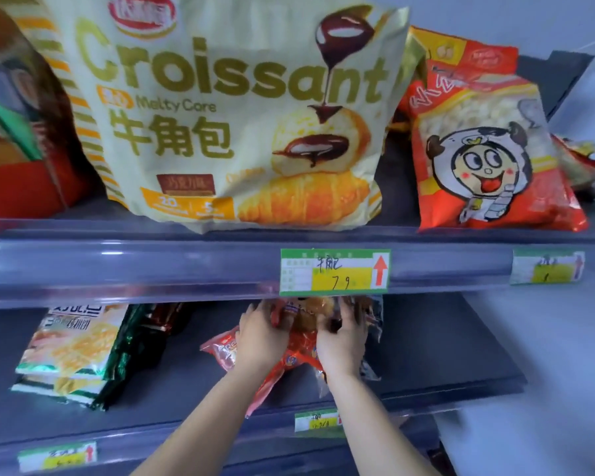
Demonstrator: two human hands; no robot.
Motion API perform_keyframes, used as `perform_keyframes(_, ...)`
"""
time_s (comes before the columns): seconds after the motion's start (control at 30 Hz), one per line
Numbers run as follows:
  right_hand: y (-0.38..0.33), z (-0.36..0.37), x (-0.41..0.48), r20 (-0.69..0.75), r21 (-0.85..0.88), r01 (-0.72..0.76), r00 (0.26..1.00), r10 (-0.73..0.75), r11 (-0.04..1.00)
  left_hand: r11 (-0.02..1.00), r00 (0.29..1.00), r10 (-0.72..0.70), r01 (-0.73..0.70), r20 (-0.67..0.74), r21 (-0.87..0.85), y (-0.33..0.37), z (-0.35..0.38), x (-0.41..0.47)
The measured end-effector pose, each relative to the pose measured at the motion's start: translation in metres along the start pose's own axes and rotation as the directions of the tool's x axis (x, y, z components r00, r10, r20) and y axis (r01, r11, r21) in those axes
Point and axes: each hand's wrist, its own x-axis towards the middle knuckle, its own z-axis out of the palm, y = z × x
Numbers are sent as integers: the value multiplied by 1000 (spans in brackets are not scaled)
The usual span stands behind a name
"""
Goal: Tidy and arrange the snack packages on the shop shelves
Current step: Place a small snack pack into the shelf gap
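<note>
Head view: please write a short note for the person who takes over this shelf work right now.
Left hand: grips the red bag, which lies askew on the lower shelf.
Right hand: grips the same bag on its right side.
Upper shelf: croissant bag stands at the front; cartoon bag leans to its right.
Lower shelf, left: cracker packs stacked, green bag against them.
Done: upper front looks in order.
Left: set the red bag straight; probably tidy the loose packs at the far right of the upper shelf.
</note>
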Motion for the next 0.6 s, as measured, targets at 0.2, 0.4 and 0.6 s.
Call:
perform_keyframes(0.2,-24,-15,-68,225,177,211,942,-248,961,927,989,-116,74,-94,-369,-16,-59,-61)
perform_keyframes(0.4,-51,-5,-153,538,322,270,736,-410,907,900,925,-224,76,-307,-429,-46,-128,-150)
perform_keyframes(0.6,-89,24,-246,687,421,328,494,-533,846,931,783,-290,96,-551,-353,-89,-213,-242)
